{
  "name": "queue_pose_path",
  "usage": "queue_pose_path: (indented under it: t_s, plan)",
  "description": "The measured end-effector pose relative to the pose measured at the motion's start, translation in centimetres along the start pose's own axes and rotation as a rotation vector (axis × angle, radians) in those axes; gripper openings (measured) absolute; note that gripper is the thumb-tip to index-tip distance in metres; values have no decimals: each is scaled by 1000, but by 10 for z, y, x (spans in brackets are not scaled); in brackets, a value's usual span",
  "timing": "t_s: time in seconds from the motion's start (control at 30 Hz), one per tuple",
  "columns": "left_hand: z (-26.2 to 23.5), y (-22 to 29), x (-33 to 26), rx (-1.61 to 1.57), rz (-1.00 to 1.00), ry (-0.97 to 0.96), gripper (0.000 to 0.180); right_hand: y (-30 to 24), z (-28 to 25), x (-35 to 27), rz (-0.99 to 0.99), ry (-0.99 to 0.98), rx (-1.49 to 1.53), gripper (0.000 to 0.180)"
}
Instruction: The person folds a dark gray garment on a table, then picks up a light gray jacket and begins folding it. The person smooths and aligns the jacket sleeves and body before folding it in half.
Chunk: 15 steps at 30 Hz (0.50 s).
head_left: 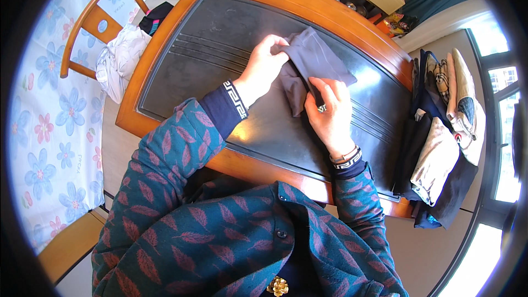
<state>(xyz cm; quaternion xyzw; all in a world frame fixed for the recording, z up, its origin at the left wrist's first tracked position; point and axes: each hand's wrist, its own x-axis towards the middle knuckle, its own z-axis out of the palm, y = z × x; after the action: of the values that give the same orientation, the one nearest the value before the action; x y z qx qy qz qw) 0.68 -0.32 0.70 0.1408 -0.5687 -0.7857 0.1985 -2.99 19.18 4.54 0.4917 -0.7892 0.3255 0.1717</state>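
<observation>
1. The grey cloth (308,63) is lying on the dark inlaid panel of the wooden worktop (220,38), a little past the middle and toward the far right side, partly folded over itself into a rough triangle with a loose tail hanging down toward the person.

2. The left hand (264,69) is pinching the cloth's upper left edge; its grip is closing down with thumb and fingertips together on a fold of the fabric, the rest of the hand resting just above the panel.

3. The right hand (330,113) is pressing on the lower right part of the cloth, fingers curling over a dark seam or hem (exactly how tightly they are nipping it I cannot tell, since the fingertips are tucked under the fabric).

4. Judging by how it is draping and creasing, the cloth is looking thin, soft and light, with no stiffness of its own; it is likely sliding easily on the smooth panel, so it will probably need pinning with one hand while the other moves it.

5. The best places to take hold seem to be the hems and corners, where the fabric is doubled and gives the fingers something firmer.

6. A stack of folded clothes (440,148) is sitting at the right end of the worktop, and a white garment (118,60) is draped on the chair (82,22) to the left.
</observation>
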Motion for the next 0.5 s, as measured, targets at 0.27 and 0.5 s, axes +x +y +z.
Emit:
queue_pose_path:
  t_s: [0.27, 0.5]
  plan:
    - [6, 3, -6, -204, -100, 98, 16, 4, -1, 0, 159, 37, -53, 26]
    - [5, 1, -6, -286, -109, 109, 14, 6, 2, -3, 289, -18, 5, 24]
